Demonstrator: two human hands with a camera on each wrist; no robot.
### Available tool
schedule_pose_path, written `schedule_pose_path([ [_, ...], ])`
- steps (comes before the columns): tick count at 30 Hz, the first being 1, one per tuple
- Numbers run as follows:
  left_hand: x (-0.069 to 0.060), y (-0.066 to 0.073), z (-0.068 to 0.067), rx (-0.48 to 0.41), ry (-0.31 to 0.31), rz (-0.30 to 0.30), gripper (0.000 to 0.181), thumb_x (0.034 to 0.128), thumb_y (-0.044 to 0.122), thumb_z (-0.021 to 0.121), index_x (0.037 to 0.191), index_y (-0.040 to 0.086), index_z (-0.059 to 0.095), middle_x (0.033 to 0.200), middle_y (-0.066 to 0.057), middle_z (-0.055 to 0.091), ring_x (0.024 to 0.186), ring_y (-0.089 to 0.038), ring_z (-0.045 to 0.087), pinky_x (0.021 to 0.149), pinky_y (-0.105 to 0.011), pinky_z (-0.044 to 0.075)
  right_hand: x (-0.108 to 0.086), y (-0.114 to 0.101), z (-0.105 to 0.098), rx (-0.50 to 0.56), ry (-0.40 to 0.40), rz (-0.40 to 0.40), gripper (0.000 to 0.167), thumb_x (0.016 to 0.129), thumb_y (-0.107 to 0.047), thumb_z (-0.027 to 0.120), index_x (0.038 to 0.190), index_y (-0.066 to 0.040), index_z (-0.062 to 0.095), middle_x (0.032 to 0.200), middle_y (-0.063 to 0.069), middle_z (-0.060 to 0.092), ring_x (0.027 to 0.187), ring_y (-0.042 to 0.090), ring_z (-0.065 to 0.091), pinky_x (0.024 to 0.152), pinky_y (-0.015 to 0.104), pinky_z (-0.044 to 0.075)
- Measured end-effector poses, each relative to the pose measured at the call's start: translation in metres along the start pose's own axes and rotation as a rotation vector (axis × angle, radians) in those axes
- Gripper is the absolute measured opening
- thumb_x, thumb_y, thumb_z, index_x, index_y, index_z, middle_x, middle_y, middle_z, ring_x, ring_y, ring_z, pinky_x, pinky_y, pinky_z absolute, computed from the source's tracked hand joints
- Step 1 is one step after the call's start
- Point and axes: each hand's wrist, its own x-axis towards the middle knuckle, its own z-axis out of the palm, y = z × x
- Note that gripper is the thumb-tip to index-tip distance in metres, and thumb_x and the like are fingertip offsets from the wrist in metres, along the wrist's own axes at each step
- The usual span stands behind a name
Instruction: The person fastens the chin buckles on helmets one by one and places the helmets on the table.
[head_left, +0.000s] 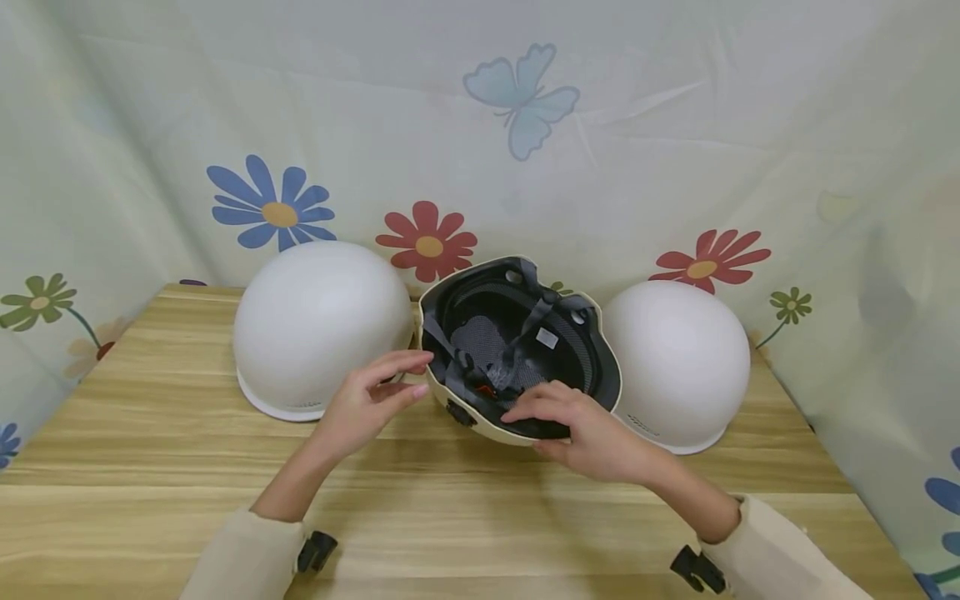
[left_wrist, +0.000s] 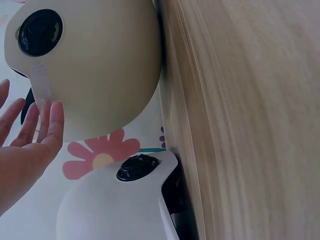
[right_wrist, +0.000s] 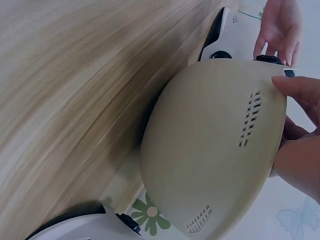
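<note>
A beige helmet [head_left: 480, 333] lies upside down between two white helmets, its black padded inside and grey chin straps facing up. My right hand [head_left: 588, 425] grips its near right rim, the thumb outside and the fingers over the inner edge. In the right wrist view, the thumb of that right hand [right_wrist: 300, 145] presses the outer shell beside a row of vent holes. At the helmet's left rim is my left hand [head_left: 367, 404], fingers loosely extended; I cannot tell whether they touch it. A black round dial [head_left: 461, 412] sits on the near left shell.
One white helmet [head_left: 322, 325] stands dome up on the left, another white helmet [head_left: 675, 358] on the right, both close to the beige one. Beneath them is a wood-grain table [head_left: 450, 517]. A flowered curtain [head_left: 360, 108] hangs behind and at the sides.
</note>
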Motion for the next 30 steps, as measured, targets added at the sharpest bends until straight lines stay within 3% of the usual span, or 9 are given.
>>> schedule_pose_path([
  [6,0.001,0.002,-0.001,-0.017,0.011,0.020,0.038,0.0858,0.010,0.064,0.122,0.003,0.057,0.130,-0.007,0.049,0.111,-0.021,0.051,0.088,-0.031,0.046,0.003,0.002,-0.003,0.022,0.071,-0.054,0.040,0.078,0.008,0.064,0.112,-0.012,0.062,0.109,-0.002,0.056,0.100,0.014,0.048,0.081,0.033,0.042],
  [10,0.001,0.003,-0.003,0.005,0.025,0.031,0.041,0.0863,0.009,0.063,0.125,0.002,0.054,0.130,-0.008,0.049,0.110,-0.021,0.051,0.087,-0.029,0.046,0.009,0.003,-0.010,0.087,0.154,-0.103,0.037,0.081,0.009,0.061,0.115,-0.007,0.060,0.109,0.003,0.057,0.096,0.017,0.050,0.078,0.033,0.044],
  [12,0.002,0.002,-0.003,0.015,0.027,0.033,0.042,0.0865,0.008,0.063,0.126,0.001,0.053,0.129,-0.009,0.049,0.109,-0.022,0.051,0.086,-0.026,0.046,0.012,0.003,-0.016,0.146,0.196,-0.088,0.035,0.082,0.009,0.059,0.116,-0.004,0.059,0.109,0.004,0.057,0.092,0.018,0.049,0.073,0.031,0.045],
  [16,0.004,-0.001,-0.002,0.007,0.021,0.029,0.044,0.0865,0.008,0.062,0.129,0.001,0.050,0.127,-0.011,0.050,0.111,-0.026,0.049,0.088,-0.033,0.046,0.017,0.000,-0.029,0.297,0.275,0.069,0.034,0.086,0.006,0.056,0.119,-0.003,0.057,0.107,0.006,0.055,0.086,0.019,0.047,0.067,0.026,0.044],
  [21,0.012,-0.005,0.002,-0.011,-0.025,-0.037,0.056,0.0870,0.012,0.063,0.137,0.004,0.039,0.136,-0.014,0.042,0.118,-0.031,0.044,0.093,-0.046,0.040,0.017,0.000,-0.045,0.424,0.333,0.299,0.034,0.090,0.000,0.053,0.124,-0.006,0.055,0.110,0.007,0.053,0.096,0.020,0.046,0.078,0.023,0.043],
  [25,0.018,-0.007,0.007,-0.016,-0.064,-0.098,0.065,0.0863,0.016,0.064,0.142,0.009,0.031,0.140,-0.016,0.036,0.121,-0.034,0.042,0.094,-0.047,0.038,0.015,0.003,-0.054,0.422,0.344,0.388,0.034,0.091,-0.002,0.052,0.125,-0.008,0.055,0.105,0.010,0.052,0.094,0.021,0.045,0.075,0.023,0.041],
  [30,0.022,-0.007,0.013,-0.043,-0.114,-0.107,0.071,0.0858,0.018,0.065,0.144,0.014,0.026,0.143,-0.015,0.030,0.123,-0.036,0.039,0.095,-0.050,0.037,0.014,0.005,-0.062,0.385,0.324,0.436,0.037,0.091,-0.004,0.055,0.127,-0.010,0.054,0.111,0.009,0.055,0.097,0.021,0.048,0.077,0.022,0.043],
])
